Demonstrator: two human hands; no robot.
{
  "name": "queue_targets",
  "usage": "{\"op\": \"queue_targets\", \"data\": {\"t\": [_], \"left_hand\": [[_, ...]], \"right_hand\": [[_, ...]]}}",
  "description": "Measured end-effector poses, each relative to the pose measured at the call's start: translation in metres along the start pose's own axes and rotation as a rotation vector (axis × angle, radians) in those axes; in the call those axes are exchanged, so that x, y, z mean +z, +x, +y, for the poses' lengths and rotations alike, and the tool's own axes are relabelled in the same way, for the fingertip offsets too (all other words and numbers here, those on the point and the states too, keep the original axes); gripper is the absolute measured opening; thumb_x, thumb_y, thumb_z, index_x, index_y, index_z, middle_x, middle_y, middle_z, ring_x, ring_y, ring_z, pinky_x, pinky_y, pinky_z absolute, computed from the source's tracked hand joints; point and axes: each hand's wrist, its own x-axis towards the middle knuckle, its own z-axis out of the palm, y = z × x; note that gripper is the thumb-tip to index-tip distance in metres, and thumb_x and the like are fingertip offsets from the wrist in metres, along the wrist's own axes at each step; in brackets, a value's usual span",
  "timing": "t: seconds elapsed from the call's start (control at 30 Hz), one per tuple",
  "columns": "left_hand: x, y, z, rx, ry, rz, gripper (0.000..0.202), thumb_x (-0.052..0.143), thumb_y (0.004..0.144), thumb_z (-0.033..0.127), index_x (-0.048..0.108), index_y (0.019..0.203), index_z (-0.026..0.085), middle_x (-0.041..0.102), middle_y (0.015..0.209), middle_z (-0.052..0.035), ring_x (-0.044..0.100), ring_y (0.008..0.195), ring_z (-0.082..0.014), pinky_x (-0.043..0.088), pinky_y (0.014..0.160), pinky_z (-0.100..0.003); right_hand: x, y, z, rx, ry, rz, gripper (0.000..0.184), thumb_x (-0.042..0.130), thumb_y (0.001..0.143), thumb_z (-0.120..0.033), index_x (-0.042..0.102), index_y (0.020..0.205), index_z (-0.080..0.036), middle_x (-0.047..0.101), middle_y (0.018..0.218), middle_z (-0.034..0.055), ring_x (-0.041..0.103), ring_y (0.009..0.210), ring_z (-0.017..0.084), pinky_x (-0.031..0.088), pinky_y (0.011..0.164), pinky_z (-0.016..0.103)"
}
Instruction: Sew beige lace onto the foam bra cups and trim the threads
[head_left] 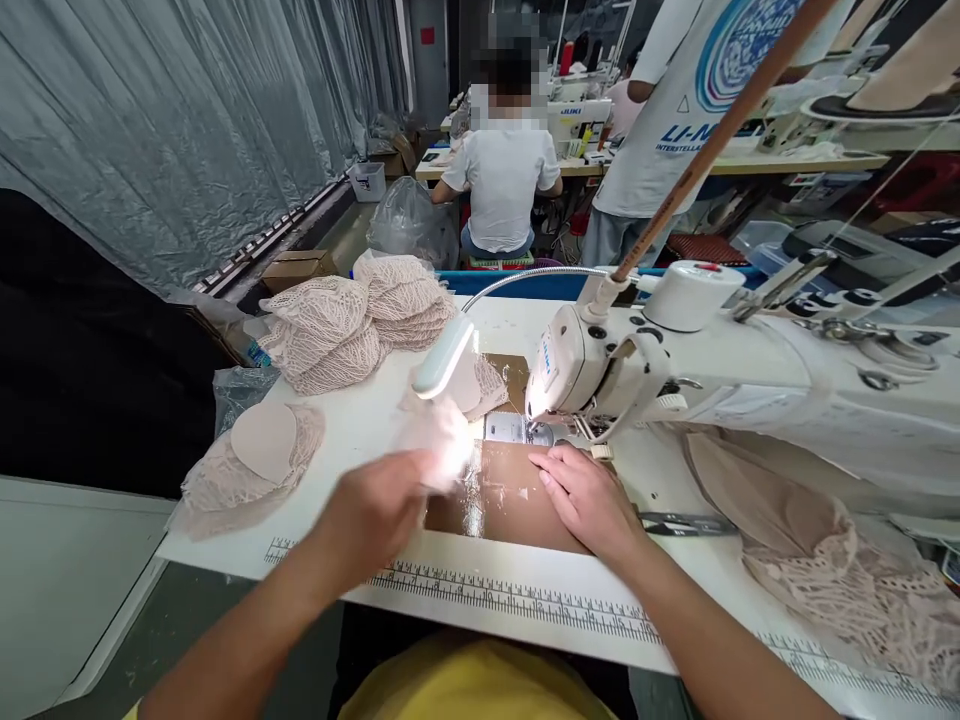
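Note:
My left hand (386, 510) is closed on a pale fabric piece (433, 440), blurred and overlit by the lamp, left of the sewing machine (577, 365). My right hand (581, 492) lies on the brown board (510, 500), fingers stretched out just in front of the machine's metal needle plate (506, 428); I see nothing held in it. Behind the lamp head (444, 358), a small pile of beige lace pieces (487, 388) is partly hidden. At the left rests a lace stack (214, 488) with a smooth oval pad (264, 442) on top.
Tall beige lace stacks (322, 335) stand at the table's back left. Right of my right hand are dark scissors (686, 524) and a heap of beige lace cups (817, 550). A ruler strip (517, 598) runs along the front edge. Beyond, one person (510, 185) sits and another (652, 150) stands.

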Motion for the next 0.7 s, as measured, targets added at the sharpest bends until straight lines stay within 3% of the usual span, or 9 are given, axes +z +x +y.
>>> {"op": "queue_targets", "data": {"t": [0.07, 0.13, 0.27, 0.33, 0.43, 0.53, 0.6, 0.7], "left_hand": [[0.017, 0.006, 0.019, 0.126, -0.157, -0.243, 0.024, 0.048, 0.091, 0.028, 0.058, 0.111, 0.02, 0.067, 0.11, -0.0079, 0.064, 0.099, -0.02, 0.053, 0.082, -0.029], [0.028, 0.014, 0.029, 0.165, -0.264, -0.373, 0.032, 0.053, 0.089, 0.036, 0.057, 0.116, 0.019, 0.065, 0.116, -0.0094, 0.062, 0.103, -0.0216, 0.053, 0.085, -0.031], [0.037, 0.033, 0.026, 0.094, -0.365, -0.28, 0.033, 0.052, 0.091, 0.035, 0.058, 0.118, 0.018, 0.063, 0.119, -0.0114, 0.058, 0.111, -0.0235, 0.048, 0.095, -0.037], [0.042, 0.047, 0.021, 0.003, -0.411, -0.272, 0.032, 0.053, 0.09, 0.033, 0.059, 0.117, 0.018, 0.064, 0.114, -0.0104, 0.059, 0.105, -0.0231, 0.049, 0.089, -0.035], [0.056, 0.067, 0.018, -0.126, -0.491, -0.399, 0.029, 0.055, 0.085, 0.03, 0.061, 0.11, 0.018, 0.065, 0.095, -0.0052, 0.06, 0.082, -0.019, 0.048, 0.069, -0.028], [0.068, 0.077, 0.019, -0.19, -0.559, -0.525, 0.014, 0.054, 0.079, 0.023, 0.062, 0.09, 0.017, 0.059, 0.076, 0.0003, 0.052, 0.067, -0.0139, 0.039, 0.057, -0.023], [0.07, 0.074, 0.018, -0.262, -0.601, -0.532, 0.004, 0.053, 0.077, 0.02, 0.054, 0.077, 0.017, 0.049, 0.066, 0.0031, 0.043, 0.059, -0.011, 0.031, 0.051, -0.022], [0.066, 0.062, 0.009, -0.42, -0.79, -0.53, 0.012, 0.055, 0.077, 0.022, 0.043, 0.074, 0.019, 0.038, 0.063, 0.0057, 0.034, 0.053, -0.008, 0.026, 0.048, -0.02]], "right_hand": [[0.0, -0.001, 0.001, 0.041, 0.053, 0.009, 0.033, 0.039, 0.093, -0.019, 0.067, 0.11, -0.017, 0.069, 0.099, 0.0089, 0.064, 0.086, 0.021, 0.052, 0.074, 0.035], [-0.001, -0.003, 0.003, 0.09, 0.105, 0.021, 0.034, 0.038, 0.093, -0.021, 0.067, 0.112, -0.017, 0.069, 0.104, 0.0092, 0.064, 0.092, 0.022, 0.052, 0.078, 0.036], [-0.002, -0.005, 0.005, 0.146, 0.177, 0.023, 0.037, 0.038, 0.093, -0.023, 0.066, 0.115, -0.017, 0.07, 0.106, 0.0096, 0.064, 0.095, 0.023, 0.051, 0.079, 0.037], [-0.002, -0.005, 0.004, 0.155, 0.201, 0.027, 0.037, 0.037, 0.094, -0.024, 0.066, 0.116, -0.016, 0.07, 0.103, 0.0096, 0.064, 0.093, 0.023, 0.051, 0.079, 0.036], [-0.005, -0.005, 0.003, 0.159, 0.224, 0.052, 0.037, 0.038, 0.094, -0.025, 0.066, 0.116, -0.017, 0.071, 0.097, 0.0085, 0.064, 0.087, 0.021, 0.051, 0.076, 0.034], [-0.008, -0.005, 0.002, 0.162, 0.25, 0.086, 0.035, 0.039, 0.094, -0.026, 0.066, 0.116, -0.019, 0.072, 0.093, 0.0064, 0.065, 0.085, 0.02, 0.051, 0.074, 0.033], [-0.01, -0.005, 0.002, 0.161, 0.276, 0.112, 0.033, 0.04, 0.095, -0.028, 0.067, 0.113, -0.02, 0.073, 0.095, 0.0057, 0.066, 0.088, 0.02, 0.051, 0.075, 0.032], [-0.011, -0.007, 0.001, 0.141, 0.305, 0.126, 0.032, 0.039, 0.095, -0.029, 0.066, 0.111, -0.021, 0.072, 0.099, 0.0048, 0.065, 0.09, 0.019, 0.051, 0.077, 0.031]]}}
